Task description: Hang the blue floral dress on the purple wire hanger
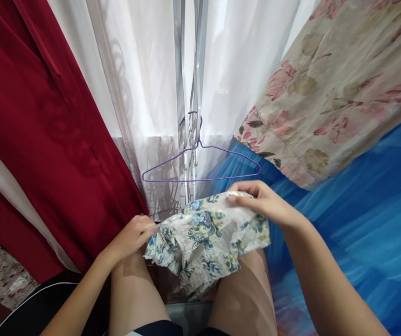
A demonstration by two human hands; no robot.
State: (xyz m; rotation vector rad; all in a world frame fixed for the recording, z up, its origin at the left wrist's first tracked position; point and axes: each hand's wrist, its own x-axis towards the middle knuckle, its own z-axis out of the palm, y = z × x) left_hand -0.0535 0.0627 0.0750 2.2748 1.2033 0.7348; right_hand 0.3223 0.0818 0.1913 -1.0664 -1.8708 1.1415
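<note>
A white garment (203, 233) with a blue and green floral print spans the space between my hands, above my knees. Its lower part hangs down in creases; the exact kind of garment is unclear. At its left end, my left hand (139, 233) pinches a corner. My right hand (256, 200) grips the upper right edge, thumb in front and fingers behind. Just beyond the cloth, a purple wire hanger (200, 180) hangs with nothing on it, its hook near a grey metal stand (191, 70).
Dark red cloth (57, 140) hangs at the left and white curtains (144, 70) at the back. On the right are beige floral cloth (312, 107) and blue fabric (354, 224). A black item with a white rim (43, 303) lies low at the left.
</note>
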